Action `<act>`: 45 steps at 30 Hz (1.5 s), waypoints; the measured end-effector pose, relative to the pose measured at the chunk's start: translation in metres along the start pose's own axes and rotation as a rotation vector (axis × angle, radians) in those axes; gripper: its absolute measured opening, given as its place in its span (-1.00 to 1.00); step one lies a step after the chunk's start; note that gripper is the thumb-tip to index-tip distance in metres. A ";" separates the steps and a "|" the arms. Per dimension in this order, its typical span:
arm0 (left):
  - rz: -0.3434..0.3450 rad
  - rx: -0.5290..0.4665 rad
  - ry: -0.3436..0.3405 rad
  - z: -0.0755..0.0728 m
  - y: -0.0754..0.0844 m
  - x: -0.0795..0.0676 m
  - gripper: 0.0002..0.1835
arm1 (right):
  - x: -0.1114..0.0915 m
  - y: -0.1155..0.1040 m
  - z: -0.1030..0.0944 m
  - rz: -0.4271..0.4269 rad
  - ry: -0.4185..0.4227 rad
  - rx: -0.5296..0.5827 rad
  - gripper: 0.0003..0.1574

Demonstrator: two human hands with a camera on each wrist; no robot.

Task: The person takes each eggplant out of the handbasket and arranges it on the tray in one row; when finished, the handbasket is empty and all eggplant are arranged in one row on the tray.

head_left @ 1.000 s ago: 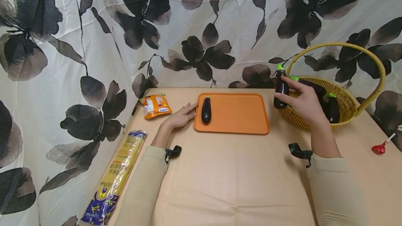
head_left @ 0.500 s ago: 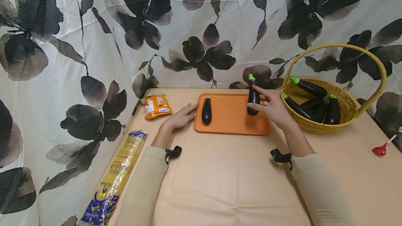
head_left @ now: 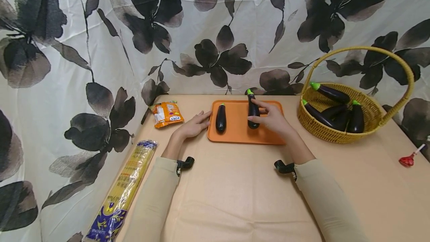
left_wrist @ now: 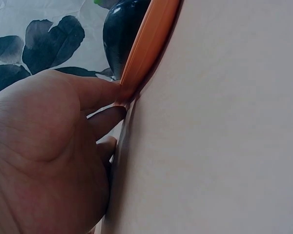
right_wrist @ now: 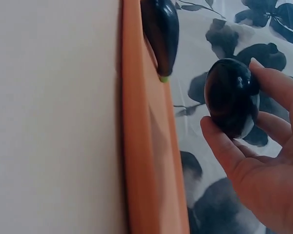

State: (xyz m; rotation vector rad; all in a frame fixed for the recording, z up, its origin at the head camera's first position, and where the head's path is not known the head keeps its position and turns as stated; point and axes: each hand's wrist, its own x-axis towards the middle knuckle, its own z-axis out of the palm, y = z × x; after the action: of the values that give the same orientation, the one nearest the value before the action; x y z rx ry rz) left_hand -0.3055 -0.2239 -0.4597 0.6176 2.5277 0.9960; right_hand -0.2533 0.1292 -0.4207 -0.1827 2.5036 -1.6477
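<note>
While pinching an eggplant (head_left: 253,112) in right hand (head_left: 273,120), touching tray (head_left: 235,121) near far edge of tabletop (head_left: 242,189) with outstretched left hand (head_left: 193,126), could drop it through slick skin.

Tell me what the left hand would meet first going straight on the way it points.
The orange tray: the left hand seems to touch its left rim. Beyond, perhaps the eggplant at that end; depth unclear.

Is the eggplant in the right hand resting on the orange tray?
No, the right wrist view shows a gap between the eggplant in the right hand and the orange tray.
</note>
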 end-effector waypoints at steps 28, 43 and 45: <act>0.008 0.012 0.000 0.001 -0.001 0.000 -0.36 | 0.019 -0.006 0.063 -0.067 -0.102 -0.115 -0.04; 0.009 0.008 0.009 0.001 -0.001 0.000 -0.37 | 0.021 -0.003 0.074 -0.031 -0.092 -0.168 -0.01; 0.011 0.013 0.007 0.000 -0.001 0.000 -0.37 | 0.021 -0.003 0.075 -0.041 -0.084 -0.201 -0.01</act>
State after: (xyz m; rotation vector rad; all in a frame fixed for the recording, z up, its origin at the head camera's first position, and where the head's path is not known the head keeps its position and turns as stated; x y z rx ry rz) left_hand -0.3058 -0.2244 -0.4611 0.6335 2.5416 0.9887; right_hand -0.2606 0.0567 -0.4483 -0.3197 2.6147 -1.3694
